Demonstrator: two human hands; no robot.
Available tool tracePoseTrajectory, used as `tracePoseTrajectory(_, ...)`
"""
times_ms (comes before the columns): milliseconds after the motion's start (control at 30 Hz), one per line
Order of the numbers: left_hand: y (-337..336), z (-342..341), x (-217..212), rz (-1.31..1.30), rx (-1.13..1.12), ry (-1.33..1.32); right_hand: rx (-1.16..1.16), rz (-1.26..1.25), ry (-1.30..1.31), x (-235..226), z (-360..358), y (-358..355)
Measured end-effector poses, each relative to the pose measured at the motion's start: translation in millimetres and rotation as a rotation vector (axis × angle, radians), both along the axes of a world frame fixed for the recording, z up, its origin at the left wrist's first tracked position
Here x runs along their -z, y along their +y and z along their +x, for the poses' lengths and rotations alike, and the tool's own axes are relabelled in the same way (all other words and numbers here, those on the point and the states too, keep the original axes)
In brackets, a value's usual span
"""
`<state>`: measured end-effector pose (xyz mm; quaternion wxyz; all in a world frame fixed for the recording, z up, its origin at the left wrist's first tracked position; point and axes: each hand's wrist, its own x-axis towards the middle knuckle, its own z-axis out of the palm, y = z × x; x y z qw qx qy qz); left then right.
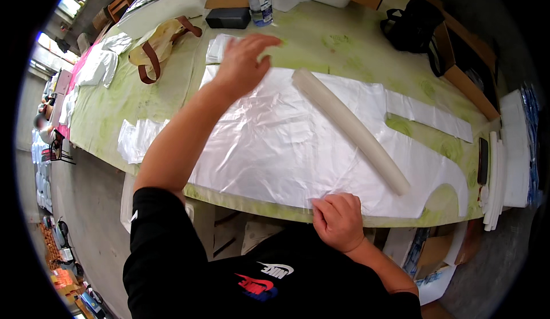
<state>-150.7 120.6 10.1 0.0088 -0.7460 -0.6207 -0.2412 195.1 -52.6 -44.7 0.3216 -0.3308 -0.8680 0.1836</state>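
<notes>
A thin, glossy white plastic sheet (269, 130), cut with strap-like strips and a rounded notch at the right, lies spread over the table. Across its right half a pale cylindrical roll (355, 133) rests at a slant. My left hand (243, 61) is over the sheet's far left part, fingers stretched out and holding nothing. At the near edge, the fingers of my right hand (341, 219) are curled closed on the sheet's border; the exact grip is partly hidden.
The table has a green-patterned cover (321, 38). Behind are a clear bottle (260, 1), a dark case (228, 18) and a yellowish bag (160, 41) with brown handles. A black bag (412, 24) sits beside a cardboard box (467, 70). Crumpled white plastic (137, 138) lies left.
</notes>
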Motion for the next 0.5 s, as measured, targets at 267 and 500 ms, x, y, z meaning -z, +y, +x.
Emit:
tracePoseTrajectory(267,-166,158,-148,0.331,1.005,-0.017,0.085,0.136,0.020,21,1,-7)
tracePoseTrajectory(500,-215,185,-155,0.298,1.088,0.031,0.055,0.137,0.064,18,-2,-9)
